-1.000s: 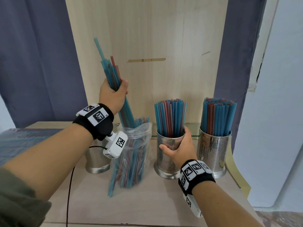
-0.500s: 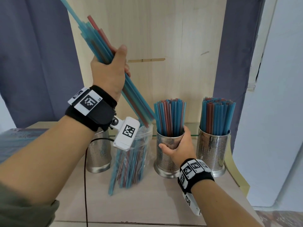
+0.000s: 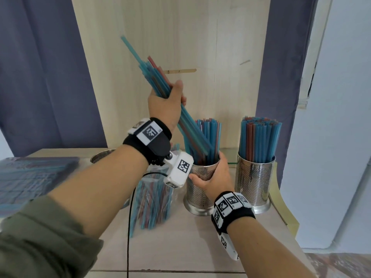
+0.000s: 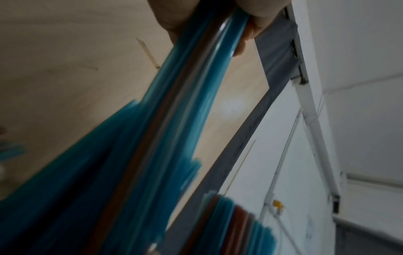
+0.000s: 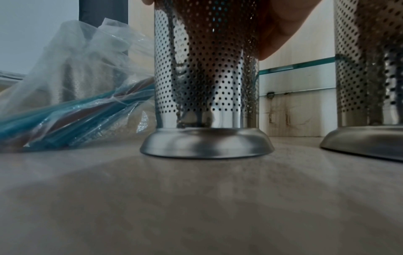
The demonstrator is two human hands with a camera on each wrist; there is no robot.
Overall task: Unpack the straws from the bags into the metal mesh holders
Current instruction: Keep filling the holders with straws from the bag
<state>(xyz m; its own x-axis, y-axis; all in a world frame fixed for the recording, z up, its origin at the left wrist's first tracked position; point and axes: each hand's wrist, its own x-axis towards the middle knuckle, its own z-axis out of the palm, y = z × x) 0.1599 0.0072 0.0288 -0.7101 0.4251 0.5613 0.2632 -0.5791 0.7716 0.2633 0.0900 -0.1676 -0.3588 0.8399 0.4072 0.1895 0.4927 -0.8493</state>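
My left hand [image 3: 166,101] grips a bundle of blue and red straws [image 3: 148,71], tilted with its lower ends dipping into the middle mesh holder [image 3: 198,189]. The left wrist view shows the same bundle of straws [image 4: 196,89] running down from my fingers [image 4: 257,24]. My right hand [image 3: 212,177] is curled round the middle mesh holder [image 5: 207,86], which stands on the table and holds many straws. A clear bag of straws [image 3: 154,199] leans to its left, also seen as the bag [image 5: 72,96] in the right wrist view. The right mesh holder [image 3: 255,181] is packed with straws.
A third mesh holder [image 3: 100,156] stands behind my left forearm, mostly hidden. A flat pack of straws [image 3: 30,177] lies at the far left of the table [image 3: 180,247]. A wooden back panel [image 3: 200,47] rises behind the holders. A black cable [image 3: 130,217] runs down the tabletop.
My left hand has lifted the bundle out of the bag and swung it right and down, so its lower ends now enter the middle holder. My right hand stays on that holder.
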